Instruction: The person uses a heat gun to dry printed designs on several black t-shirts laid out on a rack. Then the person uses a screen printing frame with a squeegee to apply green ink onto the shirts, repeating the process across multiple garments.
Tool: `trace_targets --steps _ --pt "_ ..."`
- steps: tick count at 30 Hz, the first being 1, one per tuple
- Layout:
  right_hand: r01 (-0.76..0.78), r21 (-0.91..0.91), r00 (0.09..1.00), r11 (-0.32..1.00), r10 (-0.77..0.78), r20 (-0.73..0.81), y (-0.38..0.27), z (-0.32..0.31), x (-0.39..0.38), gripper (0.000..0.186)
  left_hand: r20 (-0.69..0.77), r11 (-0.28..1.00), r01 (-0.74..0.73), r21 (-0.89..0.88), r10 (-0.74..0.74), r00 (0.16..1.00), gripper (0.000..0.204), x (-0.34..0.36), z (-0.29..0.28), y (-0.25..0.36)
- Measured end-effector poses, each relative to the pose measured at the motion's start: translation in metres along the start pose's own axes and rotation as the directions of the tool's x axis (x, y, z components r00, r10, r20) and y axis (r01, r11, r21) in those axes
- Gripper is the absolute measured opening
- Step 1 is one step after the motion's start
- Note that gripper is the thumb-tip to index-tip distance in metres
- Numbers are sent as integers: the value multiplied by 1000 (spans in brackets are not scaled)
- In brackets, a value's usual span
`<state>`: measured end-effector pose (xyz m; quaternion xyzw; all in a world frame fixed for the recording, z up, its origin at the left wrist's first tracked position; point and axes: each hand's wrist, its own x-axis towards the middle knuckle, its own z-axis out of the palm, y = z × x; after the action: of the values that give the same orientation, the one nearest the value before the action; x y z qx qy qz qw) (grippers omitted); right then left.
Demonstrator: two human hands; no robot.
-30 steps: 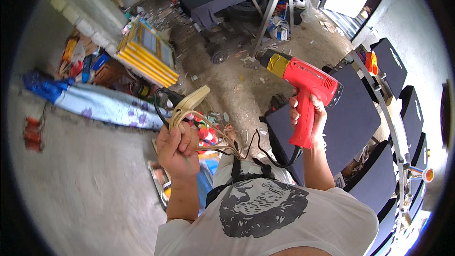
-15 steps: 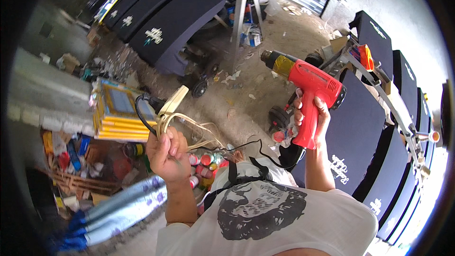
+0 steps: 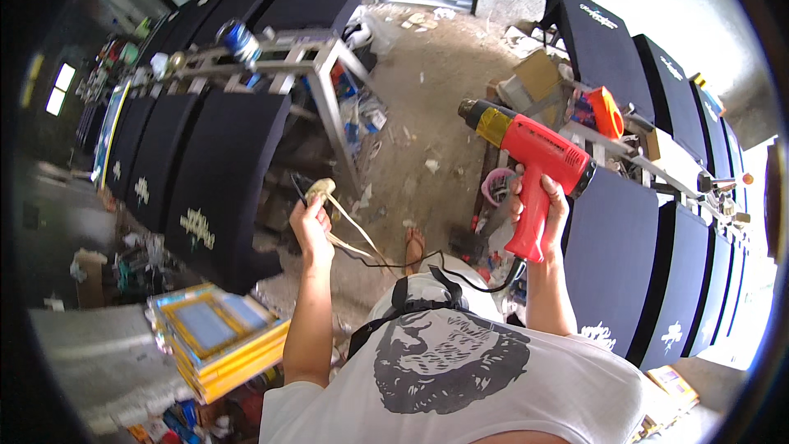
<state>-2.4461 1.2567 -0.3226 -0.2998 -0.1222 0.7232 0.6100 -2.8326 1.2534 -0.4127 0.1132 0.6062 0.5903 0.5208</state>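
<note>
In my right hand (image 3: 542,210) is a red heat gun (image 3: 538,160), gripped by its handle. Its nozzle, with yellow tape behind the tip, points up and to the left. A black cord (image 3: 444,267) runs from the handle base across my front toward the left. My left hand (image 3: 312,230) is closed around a cream extension cord (image 3: 320,189), held out ahead with its block end up; a black plug end sits against it. Pale cable hangs from that hand. The cord's far end is out of sight.
Black shirts on boards (image 3: 218,189) line racks at left, and more black shirts (image 3: 612,238) fill the right side. A metal table frame (image 3: 325,74) carries a blue can (image 3: 238,41). Yellow-edged screen frames (image 3: 218,333) are stacked lower left. An orange container (image 3: 606,113) stands on the right rack.
The view has swung left and forward, so the left racks and the doorway appear shifted. My left hand has moved farther ahead with the extension cord. The heat gun stays in my right hand.
</note>
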Motion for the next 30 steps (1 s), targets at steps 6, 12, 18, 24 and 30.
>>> trace_targets --steps 6,12,18,24,30 --pt "110 -53 991 993 -113 -67 -42 26 136 51 131 997 -56 56 48 990 12 161 121 2" --pt "195 -57 975 979 -200 -98 -83 29 258 51 263 993 -112 28 101 960 10 339 258 11" --pt "326 -106 906 939 -343 -250 -129 17 415 50 365 989 -147 -10 140 920 14 492 444 69" --pt "441 -108 839 891 -452 -304 -184 43 570 51 533 891 -352 -288 455 713 14 615 645 163" --pt "496 -241 755 834 -552 -353 -245 40 695 51 678 835 -360 -415 548 490 13 693 812 195"
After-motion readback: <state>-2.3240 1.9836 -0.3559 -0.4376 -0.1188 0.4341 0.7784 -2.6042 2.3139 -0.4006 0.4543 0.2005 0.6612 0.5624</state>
